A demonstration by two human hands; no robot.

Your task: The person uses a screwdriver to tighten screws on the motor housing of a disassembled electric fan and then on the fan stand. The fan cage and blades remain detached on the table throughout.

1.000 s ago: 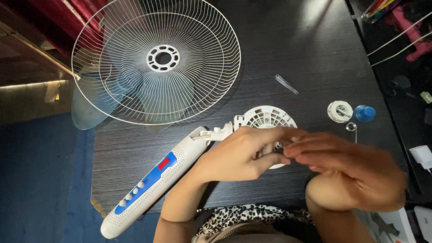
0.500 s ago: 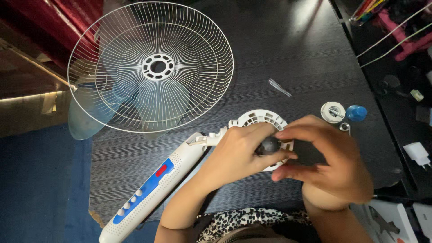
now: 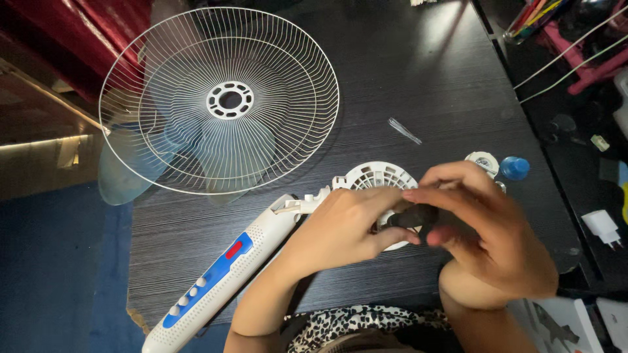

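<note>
A white fan body (image 3: pixel 222 274) with a blue button panel lies slanted across the dark table (image 3: pixel 418 72). Its round white motor housing (image 3: pixel 376 176) faces up. My left hand (image 3: pixel 340 229) curls over that housing and holds it down. My right hand (image 3: pixel 490 235) grips a dark-handled screwdriver (image 3: pixel 409 216), whose front end is hidden under my left fingers at the housing. A white wire fan grille (image 3: pixel 219 98) lies flat at the table's far left, on top of a clear blue fan blade (image 3: pixel 124 176).
A white round cap (image 3: pixel 483 160) and a blue cap (image 3: pixel 515 168) sit just right of the housing. A small clear strip (image 3: pixel 404 131) lies mid-table. A white charger plug (image 3: pixel 602 227), cables and a pen holder (image 3: pixel 523 23) crowd the right side.
My right hand, earlier fingering something small at the housing, now grips the dark screwdriver handle, which lies flatter than half a second ago. My left hand stays on the housing.
</note>
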